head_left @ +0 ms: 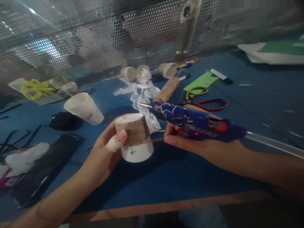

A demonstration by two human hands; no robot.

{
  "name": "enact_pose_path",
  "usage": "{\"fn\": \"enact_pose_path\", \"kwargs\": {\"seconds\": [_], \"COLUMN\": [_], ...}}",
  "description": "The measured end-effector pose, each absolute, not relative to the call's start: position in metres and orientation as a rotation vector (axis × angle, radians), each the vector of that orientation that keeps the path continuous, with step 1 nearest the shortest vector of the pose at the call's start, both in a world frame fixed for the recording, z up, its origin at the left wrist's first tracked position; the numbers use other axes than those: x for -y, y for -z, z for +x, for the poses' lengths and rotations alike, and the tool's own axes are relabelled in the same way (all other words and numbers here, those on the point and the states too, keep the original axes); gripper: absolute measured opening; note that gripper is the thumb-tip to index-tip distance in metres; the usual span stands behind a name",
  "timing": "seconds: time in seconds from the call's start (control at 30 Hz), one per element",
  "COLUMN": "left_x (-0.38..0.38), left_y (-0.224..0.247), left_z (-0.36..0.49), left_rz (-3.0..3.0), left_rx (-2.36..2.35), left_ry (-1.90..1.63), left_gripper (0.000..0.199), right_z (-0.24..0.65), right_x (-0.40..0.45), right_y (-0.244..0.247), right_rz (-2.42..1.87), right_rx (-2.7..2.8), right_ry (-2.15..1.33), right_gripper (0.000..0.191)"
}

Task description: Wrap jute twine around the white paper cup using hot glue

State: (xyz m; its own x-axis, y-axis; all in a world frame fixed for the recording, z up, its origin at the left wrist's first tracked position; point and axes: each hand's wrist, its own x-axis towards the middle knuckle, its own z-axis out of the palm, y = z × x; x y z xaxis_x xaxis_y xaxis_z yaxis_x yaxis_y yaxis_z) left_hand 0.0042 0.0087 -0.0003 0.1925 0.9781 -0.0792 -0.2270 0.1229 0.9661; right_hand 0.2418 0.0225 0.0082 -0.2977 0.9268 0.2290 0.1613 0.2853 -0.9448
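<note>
My left hand [110, 142] grips a white paper cup [137, 152] whose upper part is wrapped in brown twine [134, 129]; its thumb, with a pale band around it, presses on the twine. My right hand [185, 136] is closed around a blue glue gun [187, 117], its metal tip pointing left above the cup. A clear glue stick [273, 144] sticks out of the gun's back. A strand of twine runs from the cup to my right fingers. Behind the cup lies white lace [144, 95].
A roll of twine [167, 90] and red-and-yellow-handled scissors [205, 100] lie behind the gun. Stacked white cups [83, 107] stand tilted at left, near yellow scissors [35, 89] and a black case [47, 164]. Twine-wrapped cups [167, 70] line the perforated metal screen [99, 38].
</note>
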Motion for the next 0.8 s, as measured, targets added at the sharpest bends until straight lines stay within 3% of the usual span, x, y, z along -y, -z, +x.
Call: {"fn": "enact_pose_path", "kwargs": {"seconds": [0.33,0.53,0.8], "left_x": [-0.013,-0.010,-0.011], "left_y": [-0.004,-0.007,-0.007], "left_z": [0.005,0.004,0.003], "left_rz": [1.117,1.093,1.099], "left_rx": [-0.954,-0.939,-0.982], "left_ry": [-1.369,-1.441,-1.452], "left_gripper": [0.056,0.056,0.063], "right_z": [0.262,0.261,0.264], "right_x": [-0.022,-0.021,-0.024], "right_y": [-0.003,-0.007,-0.002], "right_rz": [-0.961,-0.849,-0.867], "right_rx": [1.907,2.012,2.070], "right_ry": [-0.822,-0.921,-0.758], "right_gripper": [0.017,0.018,0.020]}}
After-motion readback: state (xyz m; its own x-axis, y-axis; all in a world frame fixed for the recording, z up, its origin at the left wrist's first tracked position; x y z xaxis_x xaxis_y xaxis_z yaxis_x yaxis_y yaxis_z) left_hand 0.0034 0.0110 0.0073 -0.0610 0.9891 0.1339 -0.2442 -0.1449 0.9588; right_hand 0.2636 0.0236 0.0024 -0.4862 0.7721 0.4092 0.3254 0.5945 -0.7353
